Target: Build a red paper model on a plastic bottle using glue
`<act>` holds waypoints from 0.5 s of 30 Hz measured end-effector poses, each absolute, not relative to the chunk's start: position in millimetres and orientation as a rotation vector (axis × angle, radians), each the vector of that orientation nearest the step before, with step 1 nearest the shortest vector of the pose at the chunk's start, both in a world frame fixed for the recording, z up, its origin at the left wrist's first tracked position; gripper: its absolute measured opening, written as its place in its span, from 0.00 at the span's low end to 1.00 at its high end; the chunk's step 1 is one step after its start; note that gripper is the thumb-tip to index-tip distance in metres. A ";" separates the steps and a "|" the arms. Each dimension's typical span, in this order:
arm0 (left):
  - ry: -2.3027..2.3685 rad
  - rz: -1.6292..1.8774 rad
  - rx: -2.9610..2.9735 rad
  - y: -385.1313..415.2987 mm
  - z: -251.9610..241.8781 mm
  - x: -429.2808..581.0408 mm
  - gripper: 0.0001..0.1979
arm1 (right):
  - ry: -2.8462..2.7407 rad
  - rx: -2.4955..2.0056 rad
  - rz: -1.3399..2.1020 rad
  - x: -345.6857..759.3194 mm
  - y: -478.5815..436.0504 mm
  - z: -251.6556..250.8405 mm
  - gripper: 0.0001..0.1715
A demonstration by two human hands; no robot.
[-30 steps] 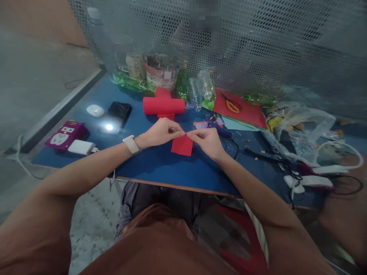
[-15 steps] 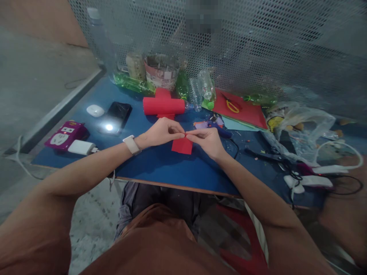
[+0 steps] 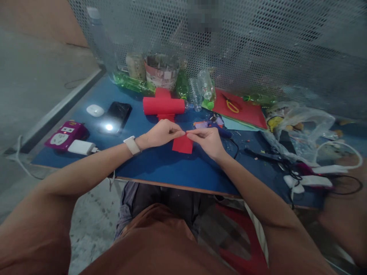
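Observation:
A small piece of red paper [image 3: 182, 144] hangs down between my hands above the blue table, pinched along its upper edge. My left hand [image 3: 163, 132], with a pale watch on its wrist, holds the paper between thumb and forefinger. From the other side my right hand [image 3: 208, 142] pinches it too, its fingertips almost meeting those of the left. The fingers cover the paper's top. Just beyond lies a red paper roll [image 3: 164, 106] with red strips under it, apart from both hands.
Behind stand plastic bottles [image 3: 206, 86] and a pot [image 3: 162, 72] against a perforated metal screen. Yellow-handled scissors [image 3: 232, 105] lie on red sheets [image 3: 252, 114]. A blue glue gun [image 3: 220, 130] is right of centre. At left are a phone [image 3: 119, 114] and a purple power adapter [image 3: 65, 136].
Almost nothing differs. Both hands keep their pinch on the red paper, which has shifted very slightly to the right.

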State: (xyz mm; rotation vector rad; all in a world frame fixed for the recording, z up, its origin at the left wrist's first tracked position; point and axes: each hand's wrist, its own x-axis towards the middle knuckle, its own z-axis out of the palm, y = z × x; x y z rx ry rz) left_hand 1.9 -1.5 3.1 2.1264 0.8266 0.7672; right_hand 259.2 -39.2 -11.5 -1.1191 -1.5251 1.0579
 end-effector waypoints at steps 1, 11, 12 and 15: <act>0.829 0.771 2.122 -1.5 2.5 1.7 0.20 | -1.524 -1.120 1.060 259.2 -39.2 -11.5 0.22; 0.799 0.775 2.075 -2.4 2.1 1.0 0.17 | -1.532 -1.133 1.074 258.9 -39.7 -10.1 0.25; 0.800 0.776 2.083 -2.2 2.1 1.1 0.18 | -1.535 -1.134 1.069 258.9 -39.8 -9.9 0.25; 0.801 0.771 2.095 -2.3 2.8 1.6 0.19 | -1.544 -1.142 1.054 258.8 -40.0 -9.5 0.23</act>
